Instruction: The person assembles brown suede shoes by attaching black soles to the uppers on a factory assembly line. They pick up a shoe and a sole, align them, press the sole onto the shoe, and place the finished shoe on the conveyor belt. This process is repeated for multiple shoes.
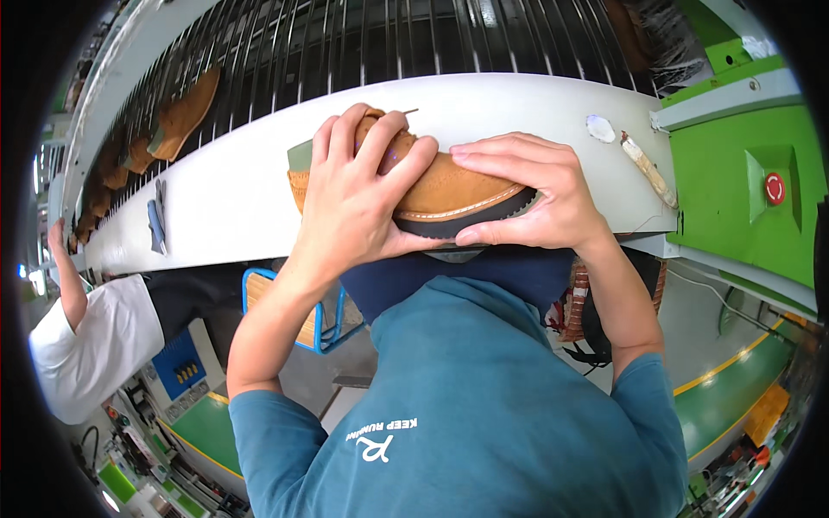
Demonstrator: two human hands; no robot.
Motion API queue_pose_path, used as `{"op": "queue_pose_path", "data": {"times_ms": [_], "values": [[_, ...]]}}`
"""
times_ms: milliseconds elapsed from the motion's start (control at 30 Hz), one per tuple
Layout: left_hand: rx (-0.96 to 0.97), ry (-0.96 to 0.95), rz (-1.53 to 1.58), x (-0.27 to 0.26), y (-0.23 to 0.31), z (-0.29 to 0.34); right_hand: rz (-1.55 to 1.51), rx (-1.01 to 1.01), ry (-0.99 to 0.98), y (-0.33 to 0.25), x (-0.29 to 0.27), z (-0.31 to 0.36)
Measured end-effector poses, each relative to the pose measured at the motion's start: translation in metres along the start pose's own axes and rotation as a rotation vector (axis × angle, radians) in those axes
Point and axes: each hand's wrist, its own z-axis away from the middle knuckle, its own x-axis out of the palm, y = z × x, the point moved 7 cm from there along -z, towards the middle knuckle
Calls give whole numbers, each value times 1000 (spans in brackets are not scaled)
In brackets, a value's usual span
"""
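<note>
A tan shoe (462, 183) with a white stitched line along its lower edge and a black sole (475, 217) is tilted on its side at the front edge of the white worktop (233, 173). My left hand (358, 194) grips it around the lacing area, fingers spread over the upper and thumb under the sole. With my right hand (544, 186) I hold the toe end, fingers on top and thumb against the sole. A green piece (300, 157) shows at the shoe's heel opening. The rest of the heel is hidden behind my left hand.
A blue-handled tool (156, 226) lies on the worktop's left. At its right are a white oval piece (599, 129) and a worn pale stick (648, 168). Beyond runs a roller conveyor (345, 43) carrying tan shoes (186, 112). A green panel (743, 173) bounds the right; a person (99, 337) stands left.
</note>
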Motion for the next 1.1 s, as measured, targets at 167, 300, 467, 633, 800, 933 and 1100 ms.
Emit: {"op": "queue_pose_path", "data": {"times_ms": [167, 300, 467, 633, 800, 933, 1100], "values": [[22, -10, 7, 0, -4, -7, -48, 56, 50, 6, 1, 2], [41, 16, 87, -9, -10, -11, -314, 176, 84, 16, 4, 11], [-140, 395, 922, -10, -37, 4, -931, 362, 133, 37, 52, 24], [-197, 770, 1375, -12, -35, 3, -726, 254, 114, -1, 55, -2], [-354, 703, 1294, -8, -92, 59, 99, 67, 152, 2, 7, -11], [-328, 354, 636, 14, -105, 81, 256, 58, 65, 9, 16, -8], [-138, 248, 203, -7, -68, 51, 291, 2, 46, 3, 20, -12]]}}
